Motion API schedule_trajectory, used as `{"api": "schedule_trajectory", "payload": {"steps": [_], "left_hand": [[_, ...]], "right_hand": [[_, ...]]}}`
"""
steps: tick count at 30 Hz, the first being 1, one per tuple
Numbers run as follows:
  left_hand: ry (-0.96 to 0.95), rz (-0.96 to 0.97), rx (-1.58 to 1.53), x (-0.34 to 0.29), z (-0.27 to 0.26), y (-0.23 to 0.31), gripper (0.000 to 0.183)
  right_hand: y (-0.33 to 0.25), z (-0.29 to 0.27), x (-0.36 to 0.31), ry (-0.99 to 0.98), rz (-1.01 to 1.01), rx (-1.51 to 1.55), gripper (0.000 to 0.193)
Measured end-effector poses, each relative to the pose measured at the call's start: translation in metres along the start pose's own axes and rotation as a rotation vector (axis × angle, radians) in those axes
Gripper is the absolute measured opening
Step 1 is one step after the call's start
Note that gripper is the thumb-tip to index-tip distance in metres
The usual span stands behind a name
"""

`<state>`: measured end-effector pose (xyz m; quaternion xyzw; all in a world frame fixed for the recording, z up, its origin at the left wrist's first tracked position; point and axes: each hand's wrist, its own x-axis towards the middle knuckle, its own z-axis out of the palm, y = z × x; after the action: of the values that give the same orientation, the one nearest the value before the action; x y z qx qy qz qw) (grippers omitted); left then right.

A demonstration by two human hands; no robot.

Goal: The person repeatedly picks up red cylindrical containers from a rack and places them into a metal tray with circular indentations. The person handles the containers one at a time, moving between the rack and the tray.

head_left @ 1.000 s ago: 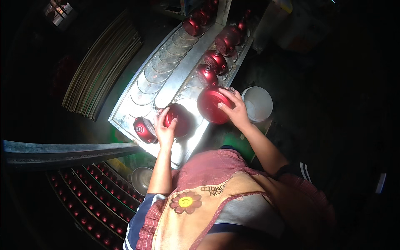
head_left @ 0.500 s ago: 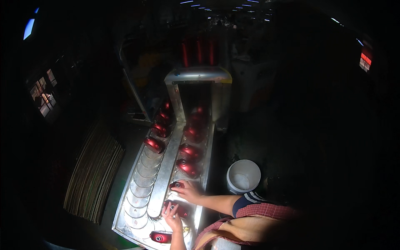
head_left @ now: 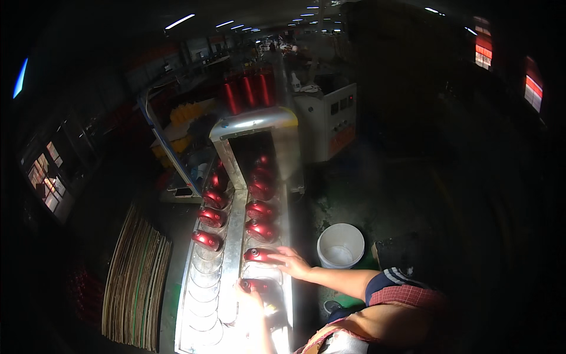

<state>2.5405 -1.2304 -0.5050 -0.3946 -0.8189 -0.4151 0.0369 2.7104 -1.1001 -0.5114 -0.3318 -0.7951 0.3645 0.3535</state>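
A row of shiny red cylinders with small neck fittings lies along the right lane of a metal conveyor [head_left: 233, 227]. My right hand [head_left: 292, 262] reaches from the right to one red cylinder [head_left: 257, 254], its stretched fingers touching the near right end. Closer to me, my left hand [head_left: 252, 295] has its fingers around another red cylinder [head_left: 253, 285]. Strong glare washes out this hand's palm and wrist. Beyond my hands, more red cylinders [head_left: 261, 230] lead back to a metal hood [head_left: 253, 121].
In the left lane, several red cylinders [head_left: 207, 239] rest at the far part, before bare curved holders [head_left: 203, 295]. A white bucket [head_left: 341, 245] stands to the right. Stacked sheets [head_left: 135, 283] stand at the left. Behind is a control cabinet [head_left: 330, 121].
The view has tilted upward and brightened. My right hand has slid to the right end of its cylinder, with its fingers straighter. The nearest cylinder seen before is lost from sight in the glare.
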Motion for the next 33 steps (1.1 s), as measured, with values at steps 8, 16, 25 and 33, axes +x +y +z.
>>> {"api": "schedule_trajectory", "payload": {"steps": [8, 16, 25, 33], "left_hand": [[-0.006, -0.093, -0.224, -0.058, -0.054, 0.076, 0.038], [-0.285, -0.788, -0.682, -0.209, -0.062, 0.21, 0.036], [-0.018, -0.922, -0.674, -0.278, -0.176, 0.29, 0.033], [0.526, -0.843, -0.579, -0.399, -0.352, 0.352, 0.021]], "right_hand": [[0.019, -0.134, -0.121, 0.149, 0.377, 0.243, 0.043], [0.036, -0.09, -0.197, -0.307, 0.454, 0.687, 0.045], [-0.124, -0.123, -0.221, -0.972, 0.268, 0.842, 0.036], [-0.283, -0.093, -0.321, -1.369, -0.058, 0.798, 0.043]]}}
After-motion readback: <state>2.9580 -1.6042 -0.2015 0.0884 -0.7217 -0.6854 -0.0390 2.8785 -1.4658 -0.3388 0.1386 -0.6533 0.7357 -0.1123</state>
